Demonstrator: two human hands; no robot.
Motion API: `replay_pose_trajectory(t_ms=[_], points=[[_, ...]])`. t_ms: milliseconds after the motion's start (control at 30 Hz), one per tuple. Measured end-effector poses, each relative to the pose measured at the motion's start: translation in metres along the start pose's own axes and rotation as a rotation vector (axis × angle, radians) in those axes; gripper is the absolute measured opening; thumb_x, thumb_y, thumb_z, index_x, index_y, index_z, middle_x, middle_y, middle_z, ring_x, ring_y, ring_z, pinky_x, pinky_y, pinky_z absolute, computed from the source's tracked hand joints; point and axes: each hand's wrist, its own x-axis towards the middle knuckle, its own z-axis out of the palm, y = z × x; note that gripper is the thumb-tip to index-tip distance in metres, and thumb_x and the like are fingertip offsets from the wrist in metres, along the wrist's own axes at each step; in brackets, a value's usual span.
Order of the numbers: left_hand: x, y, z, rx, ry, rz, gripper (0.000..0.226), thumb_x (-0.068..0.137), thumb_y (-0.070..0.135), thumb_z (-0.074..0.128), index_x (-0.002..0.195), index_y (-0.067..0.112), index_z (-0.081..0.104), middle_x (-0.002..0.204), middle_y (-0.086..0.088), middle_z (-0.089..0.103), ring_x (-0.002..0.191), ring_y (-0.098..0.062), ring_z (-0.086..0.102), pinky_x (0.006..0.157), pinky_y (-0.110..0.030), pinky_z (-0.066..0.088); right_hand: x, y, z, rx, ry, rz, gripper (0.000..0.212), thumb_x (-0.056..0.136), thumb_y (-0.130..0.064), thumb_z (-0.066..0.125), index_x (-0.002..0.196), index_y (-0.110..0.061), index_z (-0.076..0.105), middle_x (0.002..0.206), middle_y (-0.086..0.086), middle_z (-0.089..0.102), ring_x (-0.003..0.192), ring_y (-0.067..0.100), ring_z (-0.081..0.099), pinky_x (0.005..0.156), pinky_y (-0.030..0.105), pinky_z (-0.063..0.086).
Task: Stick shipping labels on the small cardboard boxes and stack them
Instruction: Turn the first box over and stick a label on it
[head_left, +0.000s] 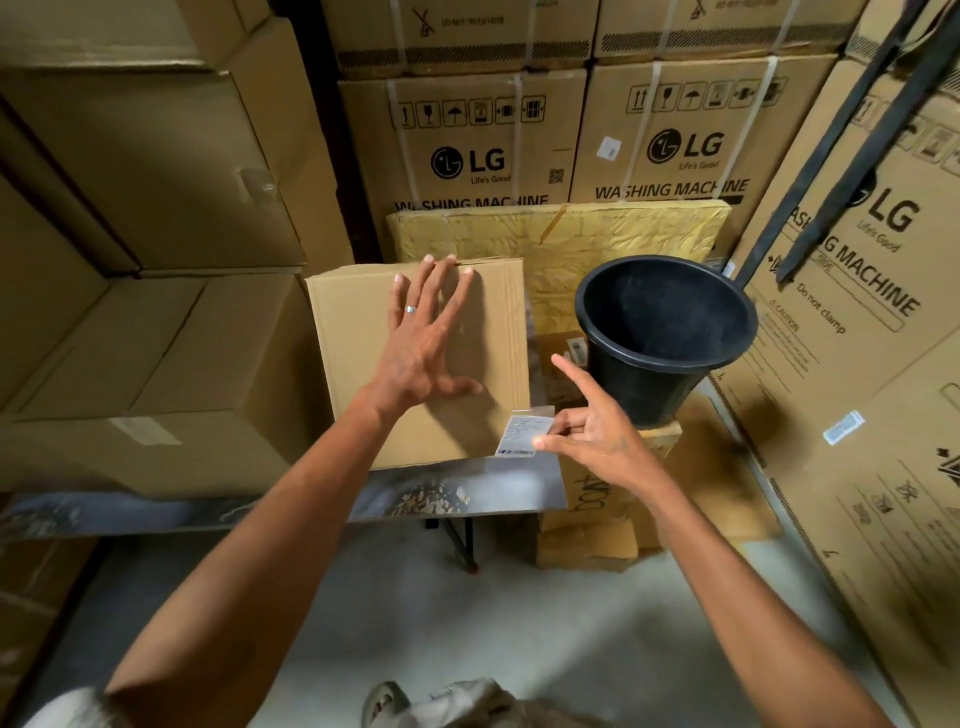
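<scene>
Cardboard, plain brown: one small cardboard box (421, 364), closed, sitting on a worn grey surface (467, 491) with flaked patches near its front edge.

Left hand (423, 340): laid flat on the box top, fingers straight and spread, tips reaching the far edge; a ring on one finger. Its grip is fully open and has hold of nothing; it only presses on the box.

Right hand (592, 423): just off the box's near right corner. Thumb and curled fingers pinch a shipping label (522, 434), white with small print too fine to read, a clear backing strip showing along its upper edge. Index finger sticks out straight, pointing up and left. The label overlaps the box's near right corner in view; whether it touches the box cannot be told.

Black plastic bucket (665, 332): upright, right of the box, resting on a flattened brown carton (597, 499) with handwriting on it.

Yellow wrapped flat parcel (597, 244): standing on edge behind the box and bucket.

Large LG washing-machine cartons (675, 150): stacked behind and to the right.

Plain brown cartons (156, 338): stacked on the left, just beside the box.

Concrete floor (441, 597): pale grey, below the surface.
</scene>
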Motion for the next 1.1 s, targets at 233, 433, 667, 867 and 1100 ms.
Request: replay_pose_trajectory(t_ms=[233,433,667,867,1100], points=[[-0.012,0.019,0.004,0.040,-0.024,-0.070,0.150,0.052,0.071,0.086,0.163,0.022,-0.003,0.170,-0.008,-0.011,0.155,-0.030,-0.020,0.120,-0.057,-0.015,-0.012,0.016,-0.009,-0.073,-0.064,-0.008,0.104,0.080,-0.005,0.084,0.159,-0.036,0.025,0.074,0.001,0.072,0.078,0.014,0.071,0.087,0.029,0.057],[-0.026,0.035,0.009,0.081,-0.034,-0.099,0.147,0.057,0.068,0.087,0.163,0.021,-0.004,0.169,-0.007,-0.016,0.154,-0.029,-0.022,0.120,-0.054,-0.018,-0.021,0.024,-0.006,-0.064,-0.056,-0.018,0.101,0.082,-0.005,0.082,0.160,-0.034,0.024,0.075,0.003,0.073,0.077,0.015,0.070,0.091,0.028,0.056],[-0.020,0.034,0.004,0.075,-0.038,-0.120,0.147,0.057,0.068,0.088,0.163,0.022,-0.003,0.169,-0.007,-0.013,0.154,-0.030,-0.020,0.119,-0.052,-0.021,-0.026,0.030,-0.004,-0.024,-0.013,-0.056,0.099,0.082,-0.007,0.084,0.159,-0.035,0.028,0.078,0.008,0.073,0.084,0.025,0.072,0.096,0.032,0.056],[-0.010,0.031,0.003,0.067,-0.042,-0.122,0.145,0.056,0.070,0.086,0.163,0.020,0.001,0.170,-0.010,-0.008,0.155,-0.031,-0.017,0.120,-0.053,-0.020,-0.025,0.024,-0.001,-0.153,-0.025,-0.123,0.096,0.084,-0.013,0.082,0.158,-0.042,0.027,0.088,0.001,0.077,0.096,0.014,0.072,0.097,0.028,0.055],[-0.009,0.029,0.003,0.072,-0.054,-0.119,0.145,0.056,0.071,0.084,0.163,0.021,0.000,0.170,-0.010,-0.011,0.155,-0.030,-0.019,0.118,-0.049,-0.024,-0.030,0.012,0.005,-0.355,-0.059,-0.221,0.096,0.086,-0.011,0.080,0.159,-0.037,0.023,0.086,-0.016,0.075,0.092,-0.002,0.069,0.091,-0.003,0.037]])
